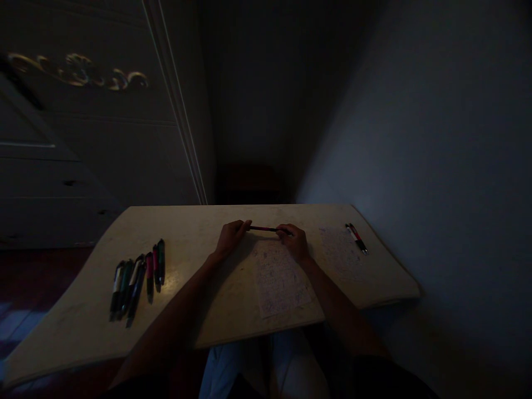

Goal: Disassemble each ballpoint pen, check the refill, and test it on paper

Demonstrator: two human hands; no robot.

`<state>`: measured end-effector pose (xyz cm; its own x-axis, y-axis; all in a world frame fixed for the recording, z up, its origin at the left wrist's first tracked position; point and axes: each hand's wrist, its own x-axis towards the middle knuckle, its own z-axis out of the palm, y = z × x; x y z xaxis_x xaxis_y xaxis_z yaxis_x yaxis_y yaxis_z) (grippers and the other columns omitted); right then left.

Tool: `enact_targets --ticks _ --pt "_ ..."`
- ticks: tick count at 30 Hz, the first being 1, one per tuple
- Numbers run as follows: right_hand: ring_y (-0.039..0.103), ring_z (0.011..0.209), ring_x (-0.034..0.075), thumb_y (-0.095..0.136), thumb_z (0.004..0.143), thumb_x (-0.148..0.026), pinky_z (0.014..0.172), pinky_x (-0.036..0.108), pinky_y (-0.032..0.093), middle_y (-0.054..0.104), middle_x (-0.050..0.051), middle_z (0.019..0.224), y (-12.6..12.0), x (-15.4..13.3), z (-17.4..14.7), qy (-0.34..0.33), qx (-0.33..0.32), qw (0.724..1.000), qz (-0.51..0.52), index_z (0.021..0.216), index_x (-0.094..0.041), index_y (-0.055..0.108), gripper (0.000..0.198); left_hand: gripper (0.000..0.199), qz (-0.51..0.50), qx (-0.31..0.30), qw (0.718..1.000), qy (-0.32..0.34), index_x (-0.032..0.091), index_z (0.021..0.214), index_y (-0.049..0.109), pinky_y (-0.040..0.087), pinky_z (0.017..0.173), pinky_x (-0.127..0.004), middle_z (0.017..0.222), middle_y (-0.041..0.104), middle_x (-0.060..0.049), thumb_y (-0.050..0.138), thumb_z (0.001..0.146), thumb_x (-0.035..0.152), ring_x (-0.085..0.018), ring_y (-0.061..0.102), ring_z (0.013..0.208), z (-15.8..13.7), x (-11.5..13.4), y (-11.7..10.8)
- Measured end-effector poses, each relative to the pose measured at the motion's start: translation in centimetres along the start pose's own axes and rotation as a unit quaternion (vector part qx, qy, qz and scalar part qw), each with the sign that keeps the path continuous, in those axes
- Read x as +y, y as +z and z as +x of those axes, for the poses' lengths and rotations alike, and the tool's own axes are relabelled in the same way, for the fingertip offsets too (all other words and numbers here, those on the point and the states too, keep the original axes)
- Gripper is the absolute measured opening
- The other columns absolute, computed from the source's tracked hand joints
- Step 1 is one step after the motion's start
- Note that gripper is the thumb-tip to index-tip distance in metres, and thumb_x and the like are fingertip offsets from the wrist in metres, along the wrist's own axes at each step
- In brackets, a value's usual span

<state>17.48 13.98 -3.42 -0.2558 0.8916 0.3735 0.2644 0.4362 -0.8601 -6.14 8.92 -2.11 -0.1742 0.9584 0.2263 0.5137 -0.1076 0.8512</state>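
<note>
A slim dark pen [263, 228] with a reddish part is stretched level between my two hands, above the far middle of the table. My left hand [233, 235] pinches its left end between thumb and fingers. At the other end, my right hand [294, 241] has its fingers closed round the pen. Just below the right hand lies a sheet of paper [278, 280] covered in handwriting. The dim light hides the pen's finer details.
Several pens [132, 285] lie side by side on the left of the pale table [216, 327]. Another written sheet [338, 252] is at the right, with pens [356, 238] by it. A wall [436, 166] borders the right side; a cabinet [103, 149] stands behind at left.
</note>
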Motion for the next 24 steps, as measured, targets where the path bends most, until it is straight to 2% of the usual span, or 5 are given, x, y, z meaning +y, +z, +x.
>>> enact_targets --ticks 4,9,16,21,24 --pt "0.065 0.070 0.019 0.066 0.080 -0.036 0.068 0.031 0.053 0.069 0.004 0.076 -0.15 0.28 0.17 0.004 0.006 1.000 0.005 0.086 -0.019 0.074 0.019 0.042 -0.081 -0.016 0.996 0.035 0.019 0.087 0.068 0.049 0.066 -0.029 0.082 0.071 -0.006 0.063 0.078 0.060 -0.020 0.064 0.074 0.39 -0.34 0.24" --pt "0.064 0.069 0.019 0.065 0.081 -0.036 0.064 0.030 0.052 0.070 0.005 0.078 -0.09 0.60 0.30 0.004 0.007 1.000 -0.001 0.087 -0.019 0.074 0.021 0.068 -0.116 0.013 0.992 0.049 0.019 0.123 0.056 0.051 0.070 -0.028 0.116 0.066 -0.012 0.074 0.070 0.057 -0.020 0.066 0.089 0.33 -0.34 0.31" --pt "0.064 0.072 0.019 0.068 0.078 -0.035 0.063 0.028 0.050 0.070 0.005 0.081 -0.07 0.52 0.28 0.005 0.004 1.000 0.022 0.085 -0.019 0.075 0.018 0.053 -0.024 -0.027 0.999 0.001 0.017 0.067 0.062 0.045 0.062 -0.029 0.062 0.061 -0.002 0.045 0.089 0.061 -0.017 0.057 0.063 0.10 -0.22 -0.13" --pt "0.063 0.071 0.019 0.068 0.078 -0.035 0.063 0.028 0.050 0.070 0.005 0.078 -0.25 0.60 0.37 0.003 0.012 1.000 0.022 0.085 -0.019 0.075 0.018 0.037 -0.080 -0.027 0.995 0.057 0.019 0.095 0.070 0.050 0.070 -0.031 0.093 0.072 -0.008 0.067 0.077 0.051 -0.020 0.064 0.077 0.24 -0.15 -0.01" --pt "0.063 0.071 0.019 0.069 0.077 -0.035 0.065 0.029 0.050 0.070 0.005 0.077 -0.29 0.53 0.43 -0.001 0.015 1.000 0.022 0.083 -0.019 0.075 0.018 0.060 -0.103 0.012 0.992 0.073 0.020 0.118 0.062 0.050 0.070 -0.029 0.117 0.068 -0.011 0.078 0.068 0.049 -0.019 0.065 0.085 0.11 0.13 0.09"
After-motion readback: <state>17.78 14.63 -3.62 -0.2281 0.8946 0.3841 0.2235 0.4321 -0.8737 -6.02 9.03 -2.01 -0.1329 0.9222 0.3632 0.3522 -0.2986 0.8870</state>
